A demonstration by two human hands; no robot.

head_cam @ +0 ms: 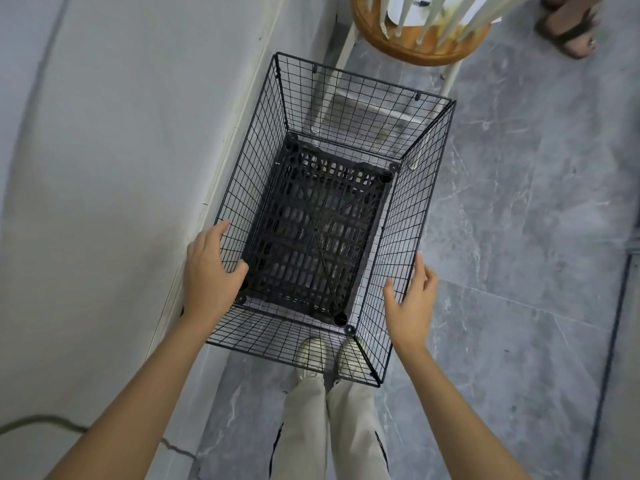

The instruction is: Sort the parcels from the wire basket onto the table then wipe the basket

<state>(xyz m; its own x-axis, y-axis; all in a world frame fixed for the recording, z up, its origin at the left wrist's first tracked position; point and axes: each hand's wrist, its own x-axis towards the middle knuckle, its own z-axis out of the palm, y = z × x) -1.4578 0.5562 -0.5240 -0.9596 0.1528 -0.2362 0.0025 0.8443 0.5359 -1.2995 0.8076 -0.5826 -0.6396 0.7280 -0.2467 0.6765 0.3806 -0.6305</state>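
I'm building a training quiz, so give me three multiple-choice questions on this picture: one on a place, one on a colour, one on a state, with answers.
1. Where is the wooden chair? A. Beyond the wire basket's far end. B. Inside the basket. C. Behind the person.
2. What colour is the basket? A. White. B. Black. C. Red.
3. What does the basket hold? A. Heaped parcels. B. One parcel. C. Nothing.
Answers: 1 A, its seat shows past the far wall; 2 B, mesh and base are black; 3 C, only its bare base shows.
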